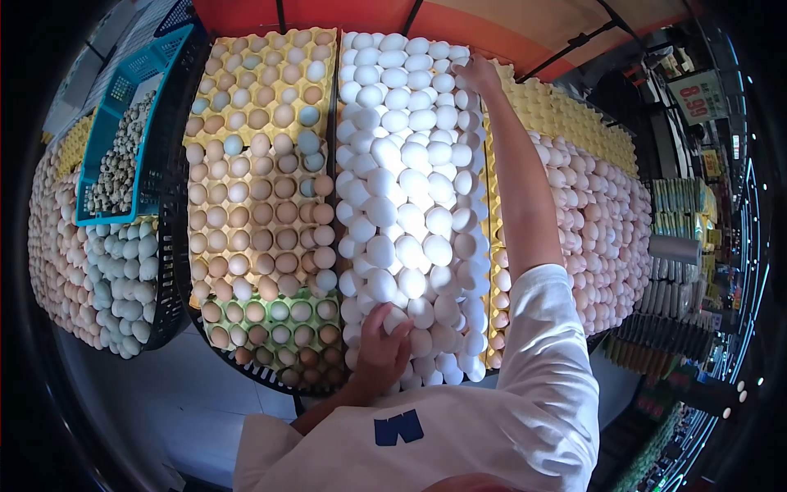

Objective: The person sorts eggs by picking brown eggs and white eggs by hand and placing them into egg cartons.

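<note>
Rows of white eggs [410,156] form a long, bright bank in the middle of the display. Low at its near end, my left hand [381,353] has its thumb and fingers closed around a white egg [395,319]. My right hand [480,75] reaches to the far right corner of the bank, fingers bent onto a white egg [461,62] there. Part of that egg is hidden by the fingers. My right arm stretches over the right edge of the white eggs.
Brown and bluish eggs [262,213] sit in yellow trays [283,135] and a green tray [275,328] on the left. A teal basket [86,184] holds small speckled eggs [123,156]. Pinkish eggs [602,230] lie right of my arm. A price sign [697,94] hangs beyond.
</note>
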{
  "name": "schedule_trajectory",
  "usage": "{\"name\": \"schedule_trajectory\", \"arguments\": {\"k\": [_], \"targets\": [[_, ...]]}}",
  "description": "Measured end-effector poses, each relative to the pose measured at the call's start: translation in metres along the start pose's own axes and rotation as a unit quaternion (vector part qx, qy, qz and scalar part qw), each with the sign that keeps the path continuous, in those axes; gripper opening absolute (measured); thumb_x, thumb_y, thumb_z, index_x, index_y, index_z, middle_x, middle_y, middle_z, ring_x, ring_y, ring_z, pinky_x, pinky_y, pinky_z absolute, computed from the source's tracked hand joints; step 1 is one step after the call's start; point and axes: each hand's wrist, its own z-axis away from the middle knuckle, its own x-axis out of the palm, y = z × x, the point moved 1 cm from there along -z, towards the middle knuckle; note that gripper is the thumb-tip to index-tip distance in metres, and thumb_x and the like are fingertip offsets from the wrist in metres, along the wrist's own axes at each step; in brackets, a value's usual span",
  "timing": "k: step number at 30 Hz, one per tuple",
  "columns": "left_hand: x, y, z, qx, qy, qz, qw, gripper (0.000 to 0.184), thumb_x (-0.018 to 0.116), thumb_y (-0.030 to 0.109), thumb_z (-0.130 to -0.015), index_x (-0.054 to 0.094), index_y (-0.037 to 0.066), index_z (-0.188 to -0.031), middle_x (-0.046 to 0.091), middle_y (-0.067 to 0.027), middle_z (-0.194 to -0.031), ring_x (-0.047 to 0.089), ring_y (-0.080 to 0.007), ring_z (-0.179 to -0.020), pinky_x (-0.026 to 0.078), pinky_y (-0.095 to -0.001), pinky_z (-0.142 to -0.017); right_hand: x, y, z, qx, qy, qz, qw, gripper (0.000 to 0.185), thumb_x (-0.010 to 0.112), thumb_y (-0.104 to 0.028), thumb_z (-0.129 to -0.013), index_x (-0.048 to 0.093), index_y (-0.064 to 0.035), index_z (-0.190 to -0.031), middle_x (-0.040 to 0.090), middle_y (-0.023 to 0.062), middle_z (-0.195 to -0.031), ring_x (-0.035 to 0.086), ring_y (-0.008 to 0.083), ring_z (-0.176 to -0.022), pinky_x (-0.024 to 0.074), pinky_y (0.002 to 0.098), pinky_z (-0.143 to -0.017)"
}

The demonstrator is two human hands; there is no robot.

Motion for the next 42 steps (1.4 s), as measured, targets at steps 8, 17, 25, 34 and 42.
{"name": "schedule_trajectory", "arguments": {"k": [8, 17, 25, 34, 42], "targets": [[-0.002, 0.002, -0.002, 0.000, 0.000, -0.005, 1.000, 0.036, 0.063, -0.005, -0.077, 0.062, 0.005, -0.111, 0.038, -0.0237, -0.128, 0.044, -0.0430, -0.120, 0.047, -0.0429, -0.093, 0.000, -0.014, 0.011, 0.050, 0.003, 0.004, 0.999, 0.065, 0.060, -0.047, -0.081, 0.050, -0.0004, -0.126, 0.062, 0.0214, -0.115, 0.059, 0.0343, -0.110, 0.0451, 0.0422, -0.094], [-0.001, 0.002, 0.001, -0.010, -0.010, 0.019, 1.000, 0.035, 0.061, -0.006, -0.076, 0.060, 0.003, -0.111, 0.033, -0.0240, -0.132, 0.040, -0.0418, -0.123, 0.041, -0.0443, -0.099, 0.005, 0.005, 0.014, -0.058, 0.025, -0.080, 0.995, 0.054, 0.058, -0.044, -0.087, 0.052, -0.0029, -0.123, 0.065, 0.0187, -0.100, 0.063, 0.0336, -0.092, 0.0482, 0.0404, -0.081], [-0.002, 0.004, -0.001, -0.013, -0.024, 0.011, 1.000, 0.037, 0.060, -0.007, -0.075, 0.059, 0.002, -0.111, 0.031, -0.0234, -0.134, 0.040, -0.0414, -0.125, 0.038, -0.0459, -0.104, 0.005, 0.004, 0.018, -0.104, 0.068, -0.047, 0.991, 0.042, 0.054, -0.037, -0.091, 0.054, -0.0044, -0.118, 0.064, 0.0185, -0.105, 0.061, 0.0346, -0.099, 0.0478, 0.0433, -0.084], [-0.004, 0.006, -0.003, -0.019, -0.027, 0.013, 0.999, 0.035, 0.060, -0.007, -0.075, 0.061, 0.001, -0.109, 0.033, -0.0236, -0.132, 0.042, -0.0418, -0.123, 0.040, -0.0459, -0.103, 0.002, 0.015, 0.001, -0.102, 0.037, -0.104, 0.989, 0.048, 0.054, -0.036, -0.092, 0.053, -0.0003, -0.124, 0.064, 0.0231, -0.108, 0.062, 0.0338, -0.100, 0.0473, 0.0384, -0.088], [-0.003, 0.006, -0.003, -0.015, -0.008, 0.003, 1.000, 0.031, 0.061, -0.004, -0.077, 0.064, 0.005, -0.107, 0.039, -0.0233, -0.128, 0.043, -0.0423, -0.122, 0.046, -0.0424, -0.093, -0.002, 0.002, -0.003, -0.042, -0.028, -0.018, 0.999, 0.065, 0.060, -0.042, -0.083, 0.047, 0.0017, -0.129, 0.062, 0.0217, -0.115, 0.059, 0.0354, -0.109, 0.0460, 0.0399, -0.093]]}}
